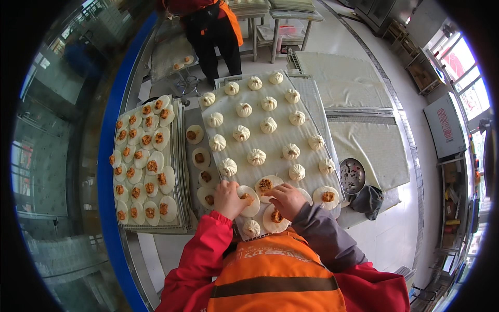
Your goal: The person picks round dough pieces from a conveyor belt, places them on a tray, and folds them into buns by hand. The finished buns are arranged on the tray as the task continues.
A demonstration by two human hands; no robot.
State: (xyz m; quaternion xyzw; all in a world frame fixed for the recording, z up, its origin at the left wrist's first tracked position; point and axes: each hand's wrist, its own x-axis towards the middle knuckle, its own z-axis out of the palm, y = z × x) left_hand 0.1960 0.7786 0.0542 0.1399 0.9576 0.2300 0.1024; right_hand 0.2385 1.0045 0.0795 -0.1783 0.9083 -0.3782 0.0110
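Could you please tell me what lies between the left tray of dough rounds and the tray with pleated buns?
In the head view, a column of open dough rounds topped with filling lies between the left tray and the bun tray.

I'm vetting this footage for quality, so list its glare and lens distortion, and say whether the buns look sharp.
Head view: bright, pale glass windows glare at the right rim; head view: fisheye distortion bows the long, flat blue strip at left, with black filling the corners; head view: the round, pleated white dough buns look reasonably sharp.
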